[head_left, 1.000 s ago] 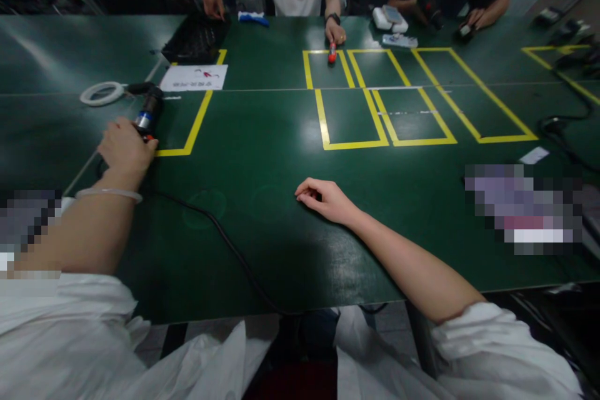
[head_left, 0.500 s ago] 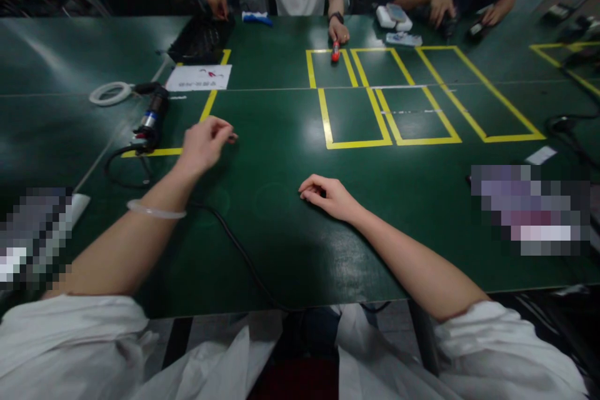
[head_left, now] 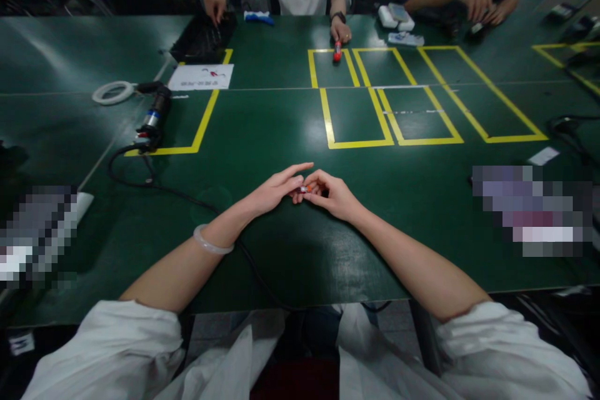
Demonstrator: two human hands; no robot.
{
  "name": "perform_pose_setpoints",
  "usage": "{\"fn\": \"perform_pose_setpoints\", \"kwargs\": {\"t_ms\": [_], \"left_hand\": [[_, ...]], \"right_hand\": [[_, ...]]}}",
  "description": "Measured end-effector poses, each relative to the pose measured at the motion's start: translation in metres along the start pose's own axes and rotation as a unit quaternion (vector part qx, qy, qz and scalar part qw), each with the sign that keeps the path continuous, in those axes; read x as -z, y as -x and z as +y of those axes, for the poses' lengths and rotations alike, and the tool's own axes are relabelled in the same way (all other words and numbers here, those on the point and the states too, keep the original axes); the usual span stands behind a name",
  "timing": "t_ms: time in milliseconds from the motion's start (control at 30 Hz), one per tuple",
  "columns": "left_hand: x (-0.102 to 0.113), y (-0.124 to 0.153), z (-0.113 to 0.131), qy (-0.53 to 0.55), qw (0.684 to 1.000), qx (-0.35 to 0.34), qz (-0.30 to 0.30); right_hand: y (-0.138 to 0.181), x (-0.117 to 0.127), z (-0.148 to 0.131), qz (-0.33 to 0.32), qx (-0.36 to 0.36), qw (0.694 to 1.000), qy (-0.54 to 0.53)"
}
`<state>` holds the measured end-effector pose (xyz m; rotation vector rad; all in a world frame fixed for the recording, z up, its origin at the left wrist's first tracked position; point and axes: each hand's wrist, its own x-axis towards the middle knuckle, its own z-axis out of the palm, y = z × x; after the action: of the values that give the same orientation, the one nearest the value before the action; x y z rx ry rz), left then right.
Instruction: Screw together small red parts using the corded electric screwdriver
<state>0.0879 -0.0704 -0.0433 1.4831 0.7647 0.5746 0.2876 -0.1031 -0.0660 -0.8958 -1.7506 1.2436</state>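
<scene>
My left hand [head_left: 276, 190] and my right hand [head_left: 332, 192] meet over the near middle of the green table. Between their fingertips is a small piece [head_left: 305, 189] with silver and orange-red parts; it is too small to name. My right thumb and fingers pinch it from the right. From the left, my left thumb and lower fingers close around it, while the left index finger stretches out above. Part of the piece is hidden by the fingers.
A corded power screwdriver [head_left: 152, 115] lies at left by a white ring-shaped coil [head_left: 113, 92]. Its black cable [head_left: 187, 198] runs under my left arm. A printed sheet [head_left: 200, 77], black tray [head_left: 199, 37] and yellow tape rectangles [head_left: 360, 145] lie farther off. A co-worker's hand [head_left: 340, 30] touches a red object [head_left: 337, 51].
My left hand has swung right and nearer, from beside the yellow tape to meet my right hand. The small piece now shows between them. My right hand has stayed nearly in place.
</scene>
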Motion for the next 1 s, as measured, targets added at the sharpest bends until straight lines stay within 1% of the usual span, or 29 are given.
{"fn": "perform_pose_setpoints", "kwargs": {"t_ms": [100, 167, 300, 433, 767, 1000], "left_hand": [[0.000, -0.003, -0.005, 0.036, 0.999, 0.010, 0.030], [0.001, -0.004, -0.009, 0.038, 0.999, 0.012, 0.037], [0.001, -0.004, -0.010, 0.008, 1.000, 0.000, 0.023], [0.000, -0.003, -0.008, 0.001, 1.000, 0.004, 0.009], [-0.003, -0.003, -0.007, 0.018, 1.000, 0.002, -0.001], [-0.002, -0.004, -0.010, 0.027, 1.000, -0.001, 0.011]], "right_hand": [[0.000, 0.000, 0.000, 0.026, -0.001, 1.000, 0.018], [0.000, 0.001, 0.001, 0.039, -0.005, 0.999, 0.027], [0.000, 0.002, 0.004, 0.060, -0.004, 0.998, 0.031], [0.000, 0.002, 0.005, 0.075, -0.005, 0.997, 0.027], [0.001, 0.005, 0.011, 0.074, -0.003, 0.997, 0.021], [0.001, 0.006, 0.007, 0.077, -0.006, 0.997, 0.010]]}}
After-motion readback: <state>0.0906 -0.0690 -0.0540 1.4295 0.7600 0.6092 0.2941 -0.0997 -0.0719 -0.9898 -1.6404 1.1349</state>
